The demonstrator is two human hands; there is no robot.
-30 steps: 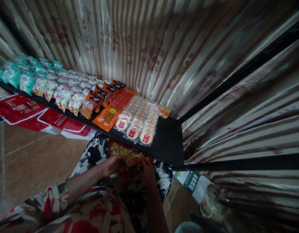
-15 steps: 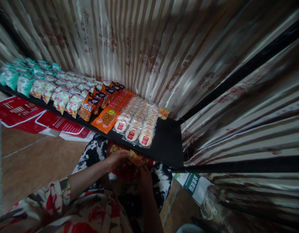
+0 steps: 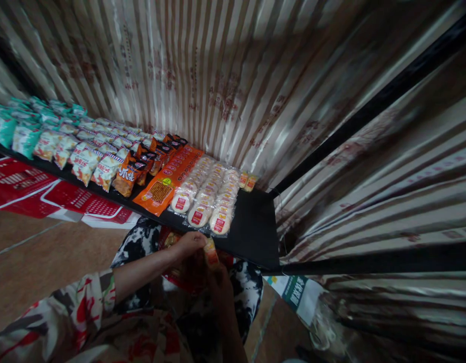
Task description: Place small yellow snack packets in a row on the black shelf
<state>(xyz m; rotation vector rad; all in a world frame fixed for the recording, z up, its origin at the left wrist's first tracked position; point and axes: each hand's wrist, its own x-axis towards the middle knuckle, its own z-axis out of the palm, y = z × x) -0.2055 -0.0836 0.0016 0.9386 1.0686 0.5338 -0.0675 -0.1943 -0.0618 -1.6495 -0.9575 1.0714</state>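
Observation:
My left hand (image 3: 192, 244) pinches the top end of a small yellow-and-orange snack packet (image 3: 210, 253), just below the shelf's front edge. My right hand (image 3: 219, 282), dim in shadow, is closed at the packet's lower end. Under my hands, between my knees, sits a red container (image 3: 192, 287) with more packets (image 3: 171, 239) in it, partly covered by my arm. Two similar yellow packets (image 3: 249, 181) lie at the back of the black shelf (image 3: 251, 222), beside rows of round white crackers (image 3: 219, 225) in clear wrappers.
Along the shelf to the left are a flat orange bag (image 3: 158, 195), orange-black bags (image 3: 126, 175), white bags (image 3: 84, 160) and green bags (image 3: 26, 137). Red baskets (image 3: 72, 194) stand below. Black shelf posts (image 3: 353, 113) and a striped curtain (image 3: 233, 65) bound the back and right.
The packet has turned more upright between my hands, its printed face more in view. My view has shifted slightly, so the shelf appears lower and further left.

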